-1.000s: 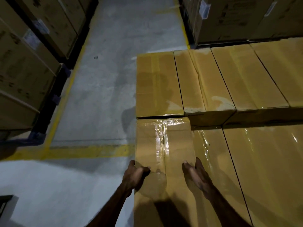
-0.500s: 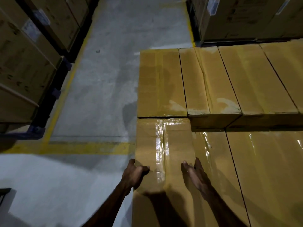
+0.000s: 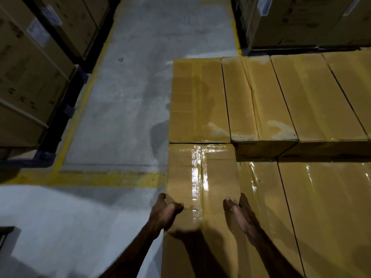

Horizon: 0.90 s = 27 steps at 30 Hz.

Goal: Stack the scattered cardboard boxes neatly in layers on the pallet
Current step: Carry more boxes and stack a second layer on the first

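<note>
Both hands are on the box (image 3: 202, 189), left hand (image 3: 163, 214) curled round its edge, right hand (image 3: 240, 215) flat and open against its side, seating it; next, I judge, squaring against its neighbour (image 3: 199, 99).

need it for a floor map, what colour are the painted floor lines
Yellow floor lines, clearest in the head view.

- Held box (image 3: 202, 189): front-left corner of the stack.
- Left hand (image 3: 163, 214) on its left edge, right hand (image 3: 240, 216) on its right.
- Flush behind it, another box (image 3: 198, 99).
- Floor line (image 3: 90, 178) to its left.
</note>
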Tool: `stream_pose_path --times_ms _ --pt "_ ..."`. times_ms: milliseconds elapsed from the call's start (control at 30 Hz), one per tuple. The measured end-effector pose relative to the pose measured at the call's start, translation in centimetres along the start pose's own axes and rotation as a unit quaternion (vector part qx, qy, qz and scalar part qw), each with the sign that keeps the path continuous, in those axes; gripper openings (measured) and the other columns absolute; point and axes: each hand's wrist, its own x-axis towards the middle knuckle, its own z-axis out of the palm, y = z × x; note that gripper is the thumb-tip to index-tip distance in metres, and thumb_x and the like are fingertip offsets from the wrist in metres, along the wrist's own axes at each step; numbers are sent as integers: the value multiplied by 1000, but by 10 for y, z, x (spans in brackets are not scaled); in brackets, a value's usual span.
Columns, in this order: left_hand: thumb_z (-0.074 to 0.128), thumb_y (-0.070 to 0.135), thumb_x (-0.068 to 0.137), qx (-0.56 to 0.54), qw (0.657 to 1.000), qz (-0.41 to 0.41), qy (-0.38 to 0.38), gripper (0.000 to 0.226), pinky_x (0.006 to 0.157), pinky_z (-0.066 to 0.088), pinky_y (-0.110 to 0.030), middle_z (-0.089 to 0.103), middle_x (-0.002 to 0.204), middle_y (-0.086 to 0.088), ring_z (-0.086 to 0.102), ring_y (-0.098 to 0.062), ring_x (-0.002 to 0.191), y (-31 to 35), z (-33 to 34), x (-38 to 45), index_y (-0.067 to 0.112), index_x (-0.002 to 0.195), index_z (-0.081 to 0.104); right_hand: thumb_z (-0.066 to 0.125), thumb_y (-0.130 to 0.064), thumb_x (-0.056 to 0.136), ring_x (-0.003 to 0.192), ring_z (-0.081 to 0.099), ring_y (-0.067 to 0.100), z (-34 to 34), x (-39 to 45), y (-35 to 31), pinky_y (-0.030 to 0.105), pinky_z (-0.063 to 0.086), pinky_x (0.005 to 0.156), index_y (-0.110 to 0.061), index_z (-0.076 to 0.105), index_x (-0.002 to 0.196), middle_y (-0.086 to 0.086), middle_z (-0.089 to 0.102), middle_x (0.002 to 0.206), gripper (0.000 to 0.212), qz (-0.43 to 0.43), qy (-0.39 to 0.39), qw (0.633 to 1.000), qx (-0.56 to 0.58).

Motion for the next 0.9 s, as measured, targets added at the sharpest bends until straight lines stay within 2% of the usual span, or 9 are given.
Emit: stream_pose_path --times_ms 200,333,467,533,600,633,733,800,900 --pt "82 39 77 -5 1000 -1 -3 49 61 54 -33 74 101 -5 73 -29 87 1 0 2 27 113 52 59 -68 94 147 40 41 8 5 -5 60 33 119 -26 18 166 13 36 166 93 3 32 999 3" --pt "81 35 83 8 1000 6 4 46 69 55 -33 72 105 -2 71 -25 92 1 1 5 24 117 52 59 -61 97 149 37 41 9 4 -8 59 31 120 -25 15 166 12 32 168 89 0 26 1000 -9" --pt "80 31 87 17 1000 10 7 50 70 52 -32 66 107 1 66 -21 95 1 3 3 21 125 49 59 -52 103 150 36 40 6 5 -7 56 31 120 -23 14 166 10 31 168 83 -13 4 1000 -9" --pt "80 31 87 20 1000 9 9 51 74 54 -34 66 106 2 66 -20 95 0 4 3 21 125 49 61 -61 97 150 36 39 5 3 -8 55 31 121 -22 13 167 10 32 168 93 -21 -5 1000 15" --pt "81 31 84 17 1000 4 13 52 81 58 -37 67 106 2 67 -21 95 -2 4 5 22 124 50 65 -86 75 151 35 38 5 -1 -9 56 30 123 -22 11 167 9 29 169 124 -33 -4 999 25" --pt "82 32 83 15 1000 3 14 52 85 59 -39 67 106 2 67 -22 96 -3 5 7 22 124 51 67 -85 74 151 35 38 4 -1 -8 57 30 123 -22 11 167 10 28 170 125 -33 -4 999 26" --pt "82 37 77 18 1000 6 17 57 94 57 -44 66 108 3 66 -24 99 -5 6 10 24 122 50 66 -47 99 149 38 38 4 -1 -8 58 32 122 -21 15 166 12 32 168 88 -29 -3 999 30" --pt "82 38 76 18 1000 8 20 59 95 57 -44 65 108 4 65 -24 100 -7 8 11 24 122 49 63 -40 103 150 38 36 4 2 -6 55 32 122 -22 14 166 11 32 167 82 -32 -14 999 12" --pt "83 33 80 20 1000 11 22 60 97 56 -44 64 114 2 64 -27 105 -10 11 11 25 127 46 63 -41 103 150 37 36 1 2 -9 54 31 123 -23 7 167 10 31 168 87 -35 -24 999 -15"
